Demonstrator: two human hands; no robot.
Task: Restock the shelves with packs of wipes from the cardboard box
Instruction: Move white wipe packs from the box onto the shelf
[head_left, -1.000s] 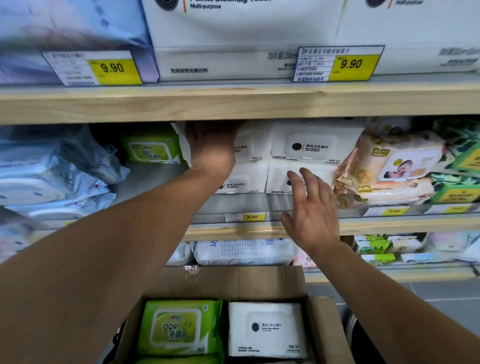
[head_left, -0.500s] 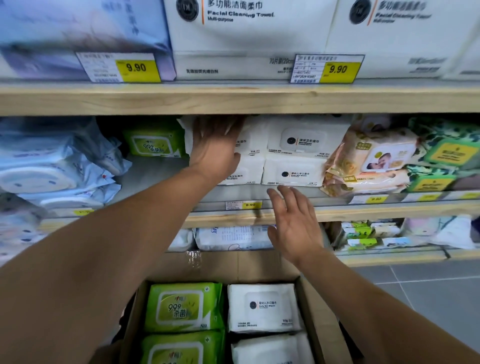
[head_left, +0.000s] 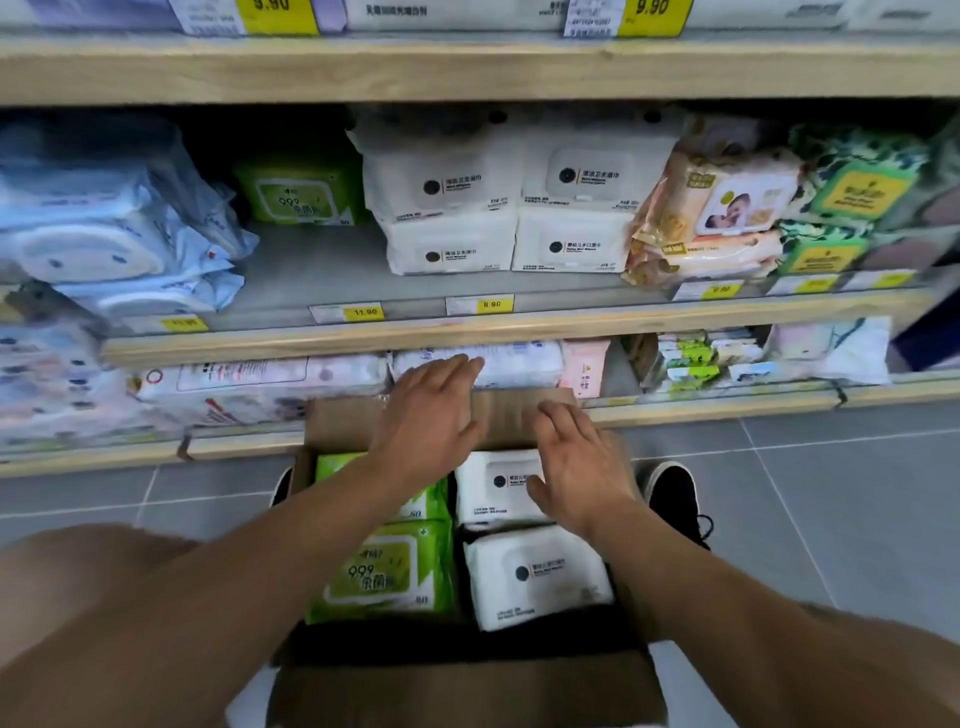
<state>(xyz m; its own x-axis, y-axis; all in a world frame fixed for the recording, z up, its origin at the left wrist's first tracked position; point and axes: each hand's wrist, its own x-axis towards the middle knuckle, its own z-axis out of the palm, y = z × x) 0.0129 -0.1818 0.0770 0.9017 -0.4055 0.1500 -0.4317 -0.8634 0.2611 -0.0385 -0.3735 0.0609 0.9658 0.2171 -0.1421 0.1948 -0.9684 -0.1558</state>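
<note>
Looked first at the long wooden shelf with the grey top (head_left: 467, 332). Found white soft packs of wipes (head_left: 519, 208) stacked in its middle, two on two, so some of the job looked done. Found just one green soft pack of wipes (head_left: 298, 195) far back to their left. Saw a bare grey patch of shelf (head_left: 311, 275) in front of that green pack, with lots of room for more. Saw little room above the white stack, right under the next wooden board.

Looked next at the grey tiled floor (head_left: 831, 493), open on the right, with a black shoe (head_left: 675, 499) close beside the box.

Then down to the brown cardboard box (head_left: 467, 691) on the floor, near the low shelf, flaps open. Counted two green packs in the box (head_left: 384, 571) on the left and two white packs in the box (head_left: 535, 577) on the right, maybe more below. Plenty left to put away, then.

Saw the left hand (head_left: 431, 415) open and flat over the far flap, holding nothing. Saw the right hand (head_left: 576, 462) open too, fingers spread, low over the far white pack, gripping nothing yet. Could not tell about touching.

Last, spotted small yellow price tags (head_left: 363, 313) along the shelf's front edge, easy to bump.
</note>
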